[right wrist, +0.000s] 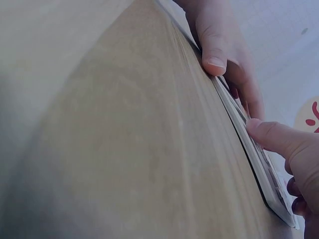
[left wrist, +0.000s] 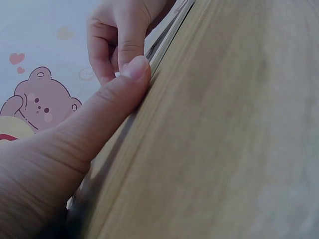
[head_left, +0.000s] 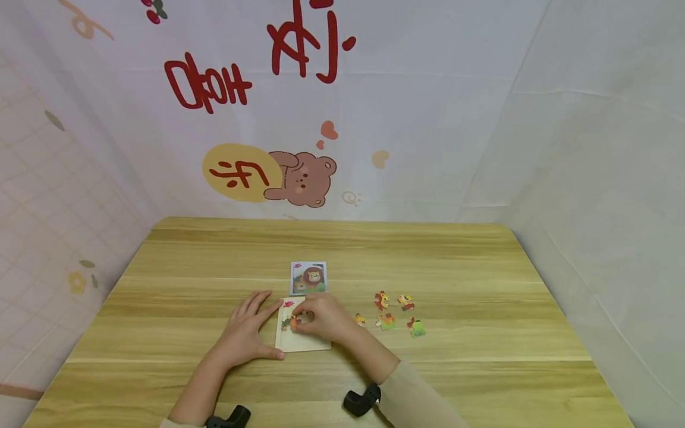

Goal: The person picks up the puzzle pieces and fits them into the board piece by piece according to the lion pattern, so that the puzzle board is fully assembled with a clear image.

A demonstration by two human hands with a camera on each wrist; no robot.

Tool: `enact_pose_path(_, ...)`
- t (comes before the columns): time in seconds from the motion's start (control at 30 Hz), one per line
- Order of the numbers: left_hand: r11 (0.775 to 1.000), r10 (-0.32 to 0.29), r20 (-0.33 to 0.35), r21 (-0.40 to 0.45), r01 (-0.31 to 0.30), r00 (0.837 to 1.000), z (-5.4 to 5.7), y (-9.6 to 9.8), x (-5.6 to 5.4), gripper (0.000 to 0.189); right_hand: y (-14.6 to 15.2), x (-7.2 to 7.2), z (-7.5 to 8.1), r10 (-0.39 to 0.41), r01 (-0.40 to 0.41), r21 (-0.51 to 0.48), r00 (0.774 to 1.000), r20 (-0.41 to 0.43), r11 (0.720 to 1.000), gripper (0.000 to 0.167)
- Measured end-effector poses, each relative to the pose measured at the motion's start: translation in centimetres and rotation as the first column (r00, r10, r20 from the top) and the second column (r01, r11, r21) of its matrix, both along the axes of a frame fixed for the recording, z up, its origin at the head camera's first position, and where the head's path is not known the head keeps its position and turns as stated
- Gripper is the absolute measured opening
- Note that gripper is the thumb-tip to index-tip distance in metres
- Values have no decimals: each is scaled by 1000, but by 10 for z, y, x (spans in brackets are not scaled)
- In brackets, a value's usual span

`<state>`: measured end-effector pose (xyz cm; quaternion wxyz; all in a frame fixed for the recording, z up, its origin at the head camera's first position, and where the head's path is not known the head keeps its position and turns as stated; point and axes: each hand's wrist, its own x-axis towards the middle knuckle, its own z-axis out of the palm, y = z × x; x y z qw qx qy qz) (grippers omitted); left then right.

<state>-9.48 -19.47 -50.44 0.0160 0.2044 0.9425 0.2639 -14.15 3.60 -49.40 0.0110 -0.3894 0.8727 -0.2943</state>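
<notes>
A pale puzzle board [head_left: 303,343] lies on the table with a pink shape at its top left corner. My left hand [head_left: 247,334] steadies its left side, fingers spread, thumb at the lower corner and index finger at the upper one. Over the board, my right hand [head_left: 325,318] pinches an orange and green puzzle piece [head_left: 295,323] between thumb and index finger, at the left part of the board. The fingers partly hide that piece and the board's upper right. Both wrist views show the thumbs low beside the thin board [right wrist: 254,154].
Just behind the board lies a picture card [head_left: 308,278] with a lion on it. Several loose puzzle pieces [head_left: 386,321] are scattered to the right on the wooden table [head_left: 455,261]. A printed white cloth [head_left: 428,107] hangs behind the table.
</notes>
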Motion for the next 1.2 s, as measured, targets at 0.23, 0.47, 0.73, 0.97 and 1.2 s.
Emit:
enact_pose_path(0.23, 1000, -3, -6, 3, 3, 1000, 0, 0, 0, 115, 1, 0, 1, -2, 2, 9, 1000, -3, 1000, 25)
enact_pose_path(0.47, 1000, -9, -9, 0, 9, 1000, 1, 0, 0, 115, 1, 1, 1, -3, 4, 19, 1000, -13, 1000, 27)
enact_pose_path(0.73, 1000, -8, -12, -1, 8, 1000, 1, 0, 0, 114, 0, 2, -2, -13, 14, 16, 999, -39, 1000, 26)
enact_pose_path(0.97, 1000, -3, -7, -1, 3, 1000, 0, 0, 0, 115, 1, 2, -3, -22, 22, 5, 999, -41, 1000, 24)
enact_pose_path(1.2, 1000, 0, -8, -2, 0, 1000, -1, 0, 0, 115, 0, 2, -1, -22, 24, 35, 998, -59, 999, 23)
